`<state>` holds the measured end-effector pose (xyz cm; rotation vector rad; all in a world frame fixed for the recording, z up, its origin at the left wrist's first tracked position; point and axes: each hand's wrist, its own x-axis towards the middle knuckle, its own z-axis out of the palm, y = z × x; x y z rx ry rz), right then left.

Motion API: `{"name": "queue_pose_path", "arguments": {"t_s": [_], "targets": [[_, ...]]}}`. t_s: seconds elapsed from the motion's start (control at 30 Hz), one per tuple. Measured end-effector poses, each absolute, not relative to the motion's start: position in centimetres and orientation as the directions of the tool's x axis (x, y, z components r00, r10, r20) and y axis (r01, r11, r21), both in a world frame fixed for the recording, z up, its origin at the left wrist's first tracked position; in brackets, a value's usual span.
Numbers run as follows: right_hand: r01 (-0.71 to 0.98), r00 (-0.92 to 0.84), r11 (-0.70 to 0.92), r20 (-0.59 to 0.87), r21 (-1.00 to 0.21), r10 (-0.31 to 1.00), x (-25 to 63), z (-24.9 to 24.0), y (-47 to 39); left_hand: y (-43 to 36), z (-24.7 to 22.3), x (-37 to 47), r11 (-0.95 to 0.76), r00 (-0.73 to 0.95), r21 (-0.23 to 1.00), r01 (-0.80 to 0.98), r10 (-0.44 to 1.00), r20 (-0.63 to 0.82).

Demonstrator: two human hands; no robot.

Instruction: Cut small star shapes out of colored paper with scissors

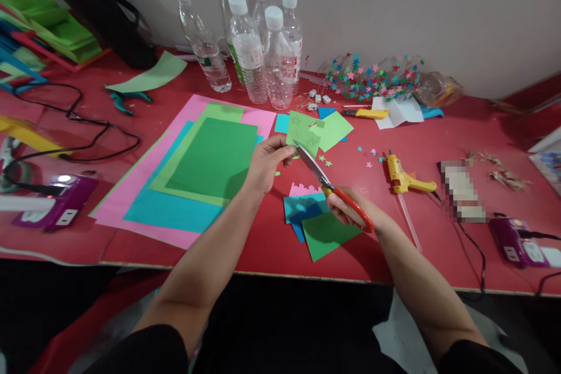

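My left hand (272,158) pinches the lower left corner of a green paper piece (302,128) that has star outlines drawn on it. Red-handled scissors (350,207) are in my right hand (344,204), their blades pointing up and left, with the tips at the lower edge of that piece. Below the scissors lie blue and green sheets (331,236) and a pink strip with a jagged edge (302,189). Small cut stars (325,161) are scattered close to the blades. Left of my left hand is a stack of large coloured sheets (210,158).
Clear plastic bottles (249,58) stand along the wall. On the right are a yellow glue gun (405,178), a yellow cutter (371,113), a pixelated flat object (463,191) and a purple power block (517,239). Teal pliers (123,99) and black cables lie on the left.
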<state>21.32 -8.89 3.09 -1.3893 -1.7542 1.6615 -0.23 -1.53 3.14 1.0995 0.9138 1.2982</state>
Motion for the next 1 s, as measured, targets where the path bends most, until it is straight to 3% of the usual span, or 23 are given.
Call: {"name": "queue_pose_path", "arguments": {"t_s": [0.8,1.0], "targets": [[0.405,-0.496,-0.175,-0.376,-0.898,0.783,21.8,3.5,-8.8,-1.3,3.3,-0.6,0.045,0.145,0.967,-0.25,0.989,-0.008],[0.397,-0.44,-0.234,-0.408,-0.888,0.8,20.6,3.1,-8.9,-1.6,3.0,0.0,-0.031,0.049,0.969,-0.244,0.998,0.044]]}}
